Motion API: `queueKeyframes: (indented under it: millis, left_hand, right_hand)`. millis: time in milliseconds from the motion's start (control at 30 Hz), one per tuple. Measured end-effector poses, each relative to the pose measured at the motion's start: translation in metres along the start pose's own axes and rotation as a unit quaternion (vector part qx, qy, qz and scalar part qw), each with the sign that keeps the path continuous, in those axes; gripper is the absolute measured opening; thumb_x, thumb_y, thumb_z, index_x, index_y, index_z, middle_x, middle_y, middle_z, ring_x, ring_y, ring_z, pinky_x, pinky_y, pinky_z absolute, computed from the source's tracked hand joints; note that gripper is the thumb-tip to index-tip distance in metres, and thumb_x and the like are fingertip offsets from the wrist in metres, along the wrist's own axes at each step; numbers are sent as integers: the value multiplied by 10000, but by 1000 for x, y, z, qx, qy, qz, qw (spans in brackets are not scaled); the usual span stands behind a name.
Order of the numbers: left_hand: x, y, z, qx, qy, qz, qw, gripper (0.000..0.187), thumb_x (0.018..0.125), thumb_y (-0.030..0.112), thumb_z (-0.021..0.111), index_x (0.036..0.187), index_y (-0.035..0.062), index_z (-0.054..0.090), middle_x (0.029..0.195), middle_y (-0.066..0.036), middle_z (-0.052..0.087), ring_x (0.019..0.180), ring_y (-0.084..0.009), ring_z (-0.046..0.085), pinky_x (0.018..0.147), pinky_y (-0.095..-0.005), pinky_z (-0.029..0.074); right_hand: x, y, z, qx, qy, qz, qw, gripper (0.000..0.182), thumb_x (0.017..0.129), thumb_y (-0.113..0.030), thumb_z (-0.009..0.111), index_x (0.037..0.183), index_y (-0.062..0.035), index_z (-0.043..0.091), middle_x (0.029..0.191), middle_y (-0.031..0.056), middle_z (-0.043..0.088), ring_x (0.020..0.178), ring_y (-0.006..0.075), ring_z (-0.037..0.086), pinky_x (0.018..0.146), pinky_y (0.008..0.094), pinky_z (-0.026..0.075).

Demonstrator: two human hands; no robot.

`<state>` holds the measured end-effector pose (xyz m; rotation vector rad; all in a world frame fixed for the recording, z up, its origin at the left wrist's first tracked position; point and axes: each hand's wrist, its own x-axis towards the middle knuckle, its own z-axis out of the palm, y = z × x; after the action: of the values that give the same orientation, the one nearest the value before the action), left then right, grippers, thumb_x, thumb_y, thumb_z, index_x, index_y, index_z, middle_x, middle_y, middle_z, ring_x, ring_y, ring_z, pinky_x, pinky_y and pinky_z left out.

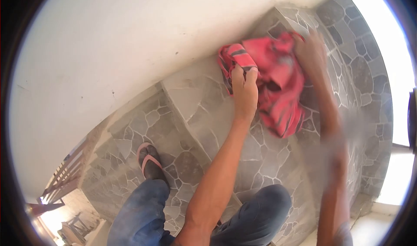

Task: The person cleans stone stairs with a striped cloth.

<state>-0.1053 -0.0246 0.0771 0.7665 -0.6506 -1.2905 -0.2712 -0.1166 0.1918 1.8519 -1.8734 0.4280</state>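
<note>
A bunched red cloth (278, 72) with dark stripes hangs between my two hands, over the stone-patterned floor. My left hand (246, 92) is closed on its left part, thumb and fingers pinching a folded, striped edge. My right hand (311, 57) grips the upper right corner of the cloth and is smeared by motion. The lower end of the cloth droops in loose folds between my forearms. Some of the fingers on both hands are hidden by the fabric.
A pale wall (108, 50) rises on the left. Steps faced with grey stone (186, 98) drop towards my legs, and one foot in a pink flip-flop (150, 159) stands on a lower level. A curved stone wall (369, 81) borders the right side. Wooden slats (67, 172) show at lower left.
</note>
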Motion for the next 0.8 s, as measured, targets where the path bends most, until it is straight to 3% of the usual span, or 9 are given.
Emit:
queueKeyframes:
  millis: [133,267,367,433,533,600,667,767,800]
  left_hand:
    - [-8,-2,1,53,-1,-36,998,233,961,167,574,1099,-20,572,1071,-141,563,988,-263,528,931,-378,416]
    - [-6,-11,4,39,18,26,999,251,969,158,579,1144,-22,574,1097,-144,568,1034,-266,528,976,-392,407]
    - [-6,0,9,25,20,1,999,248,975,147,572,1150,-28,572,1095,-142,575,1009,-259,525,938,-396,412]
    - [-4,0,10,47,10,3,999,280,981,155,569,1191,-30,577,1075,-136,572,996,-246,520,908,-390,417]
    - [-10,-7,13,73,-12,2,997,282,986,158,566,1205,-18,583,1047,-131,577,1001,-236,516,903,-381,420]
    - [-12,-13,12,87,13,11,996,253,1003,165,553,1166,-21,606,1010,-125,594,959,-229,536,886,-373,430]
    - [-4,-10,13,90,46,34,994,240,1014,169,543,1132,-27,616,1004,-123,600,931,-223,546,876,-371,435]
    - [21,-9,18,114,67,15,991,237,1034,175,518,985,-43,596,984,-148,608,906,-254,571,853,-389,443]
    - [25,-7,20,122,74,0,990,247,1037,177,513,959,-45,588,985,-154,609,909,-261,574,850,-394,444]
  right_hand:
    - [-13,2,2,15,72,-23,997,496,944,-364,668,1160,82,638,1139,312,641,1092,491,614,938,544,505]
    - [35,-33,24,-74,30,-56,995,487,933,-401,684,1063,66,636,1194,291,631,1096,469,622,907,544,520]
    - [27,-29,7,-30,7,-49,998,555,934,-416,686,1176,79,621,1136,274,650,1181,484,582,897,587,507]
    - [-3,-6,-3,-45,85,-38,995,492,937,-403,683,1075,67,646,1202,295,633,1103,482,614,931,552,507]
    - [-24,6,-4,-46,140,-72,986,513,942,-406,682,1103,80,639,1200,312,624,1132,487,599,950,538,500]
    - [7,-7,4,-14,11,-35,999,527,941,-402,683,1136,84,629,1229,315,606,1173,480,582,961,533,495]
    - [32,-33,22,-27,-7,-23,999,539,937,-400,685,1163,85,620,1240,308,600,1207,466,569,971,537,489]
    - [37,-41,18,-29,-33,-7,999,535,935,-411,686,1211,44,631,1286,261,604,1256,439,562,989,663,427]
    - [25,-32,9,-27,-8,-6,1000,547,936,-399,681,1216,67,613,1271,281,608,1250,447,559,1012,599,443]
